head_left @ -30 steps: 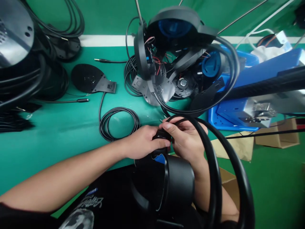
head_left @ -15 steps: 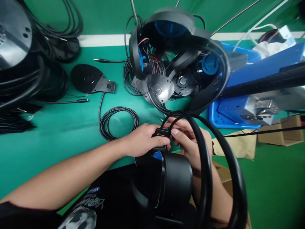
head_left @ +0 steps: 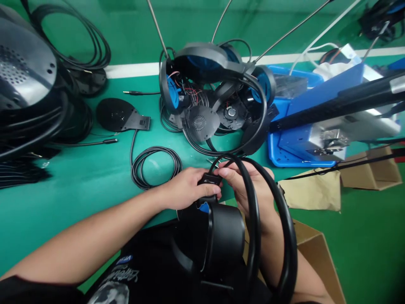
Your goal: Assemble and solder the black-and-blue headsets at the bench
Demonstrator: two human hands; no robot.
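Note:
A black headphone headband rests against my body, its two thick curved tubes (head_left: 286, 228) arching over my right forearm and its wide black band (head_left: 226, 238) lying below my hands. My left hand (head_left: 185, 190) is closed on the small black end piece (head_left: 211, 179) of this headband, thumb on top. Where the thin ends of the tubes enter that piece, my right hand (head_left: 249, 183) pinches one of them between thumb and fingers. A bit of blue (head_left: 204, 207) shows just under the end piece. The right hand's lower fingers are partly hidden behind the tubes.
Ahead stands an opened headset (head_left: 202, 63) with loose red wires. A black ear-cup plate (head_left: 117, 115) and coiled cable (head_left: 156, 166) lie left of it. Stacked headset parts (head_left: 28, 63) fill the far left. To the right are a blue tray (head_left: 275, 158) and a cardboard box (head_left: 370, 169).
The view has shifted, so the bench things sit lower and the right-hand items further left. Both hands keep their hold on the headband; the tubes appear a little further left.

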